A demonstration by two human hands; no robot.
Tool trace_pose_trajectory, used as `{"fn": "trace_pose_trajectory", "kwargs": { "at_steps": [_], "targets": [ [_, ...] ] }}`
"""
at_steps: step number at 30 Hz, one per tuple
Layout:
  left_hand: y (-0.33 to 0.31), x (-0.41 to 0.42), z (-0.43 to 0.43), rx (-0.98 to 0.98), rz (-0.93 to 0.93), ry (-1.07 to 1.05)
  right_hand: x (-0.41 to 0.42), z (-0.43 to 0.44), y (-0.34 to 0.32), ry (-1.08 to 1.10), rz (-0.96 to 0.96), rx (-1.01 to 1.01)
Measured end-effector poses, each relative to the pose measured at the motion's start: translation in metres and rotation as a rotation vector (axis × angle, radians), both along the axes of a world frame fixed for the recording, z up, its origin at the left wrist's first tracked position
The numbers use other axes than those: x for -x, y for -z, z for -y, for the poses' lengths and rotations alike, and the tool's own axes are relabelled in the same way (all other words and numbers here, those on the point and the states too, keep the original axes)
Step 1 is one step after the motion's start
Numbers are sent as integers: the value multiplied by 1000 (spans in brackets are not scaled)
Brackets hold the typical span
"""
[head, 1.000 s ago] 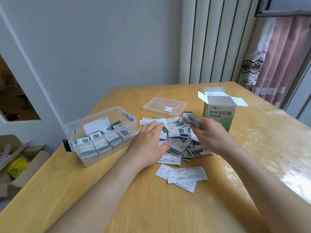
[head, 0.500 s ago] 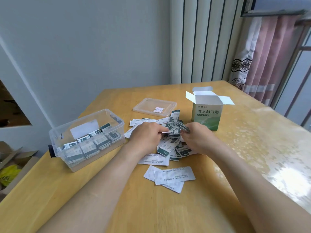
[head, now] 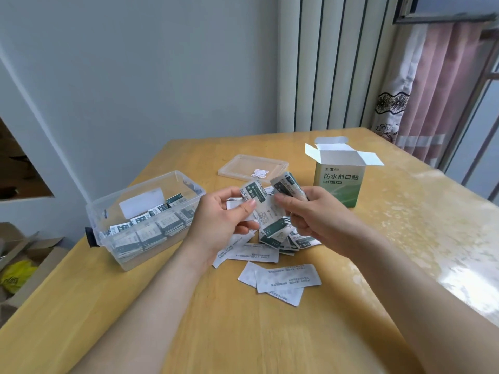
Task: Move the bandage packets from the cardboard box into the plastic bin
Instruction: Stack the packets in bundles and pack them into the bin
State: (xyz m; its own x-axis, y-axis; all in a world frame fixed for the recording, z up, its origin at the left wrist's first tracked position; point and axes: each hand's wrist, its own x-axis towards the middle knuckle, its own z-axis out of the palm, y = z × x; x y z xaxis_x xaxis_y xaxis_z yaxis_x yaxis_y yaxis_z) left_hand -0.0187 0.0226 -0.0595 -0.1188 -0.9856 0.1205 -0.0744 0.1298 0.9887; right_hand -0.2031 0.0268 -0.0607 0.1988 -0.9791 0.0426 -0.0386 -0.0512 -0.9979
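Plainly, the wooden table (head: 243, 333) fills most of my view, running from the bottom edge up to the centre of the frame. At centre left sits the clear plastic bin (head: 108, 209), open on top, with rows of bandage packets (head: 151, 230) already lying inside it. The cardboard box (head: 339, 184) stands upright at centre right, its white flaps spread open; I cannot see inside it from here. Between the two, further back, the bin's clear lid (head: 253, 166) lies flat on the table. A loose pile of packets (head: 280, 238) is heaped on the table in the middle of the frame, and a few white face-down packets (head: 286, 276) lie apart from it, lower in the frame.

Both hands are raised just above that pile, close together. My left hand (head: 218, 222) pinches a single packet (head: 252, 194) between thumb and fingers. My right hand (head: 321, 214) has its fingers curled round a small stack of packets (head: 287, 186), held tilted, just beside the single one; I cannot tell whether the two touch.
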Motion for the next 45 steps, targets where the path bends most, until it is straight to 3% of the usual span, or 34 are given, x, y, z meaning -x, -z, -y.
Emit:
{"fn": "trace_pose_trajectory", "kwargs": {
  "at_steps": [4, 7, 8, 10, 12, 13, 19, 23, 26, 30, 32, 33, 36, 38, 40, 45],
  "targets": [
    [1, 0, 2, 51, -33, -92, -9, -2, 5, 37, 55, 0],
    [0, -6, 6, 70, -89, -200, -8, -2, 1, 270, 39, 95],
    [0, -8, 8, 66, -104, -248, -7, -3, -1, 412, -26, 240],
    [1, -10, 9, 30, -96, -312, -4, -6, -6, 693, -338, 720],
    [1, -6, 7, -41, -137, -284, -11, -14, -9, 694, -589, 1110],
    [0, -3, 5, -84, -188, -251, -18, -17, -8, 640, -669, 1204],
    [-7, 1, -1, -168, -486, -96, -30, -12, 5, 387, -912, 1216],
    [-10, -2, -3, -156, -494, -11, -30, -12, 6, 338, -950, 1201],
    [-8, -2, -3, -94, -360, -60, -31, -12, 6, 287, -959, 1185],
    [-4, -4, 0, -34, -306, -176, -32, -16, 7, 250, -858, 1117],
    [-5, -8, 3, 8, -313, -223, -35, -20, 5, 292, -560, 977],
    [-6, -10, 5, 24, -325, -235, -36, -21, 2, 337, -337, 831],
    [-8, -9, 3, 54, -359, -200, -29, -17, -12, 369, 333, 141],
    [-7, -2, -2, 84, -332, -149, -25, -17, -16, 291, 551, -178],
    [-5, 6, -7, 111, -275, -102, -29, -19, -16, 206, 571, -293],
    [-2, 20, -16, 149, -140, -70, -43, -23, -11, -3, 532, -333]
  ]
}}
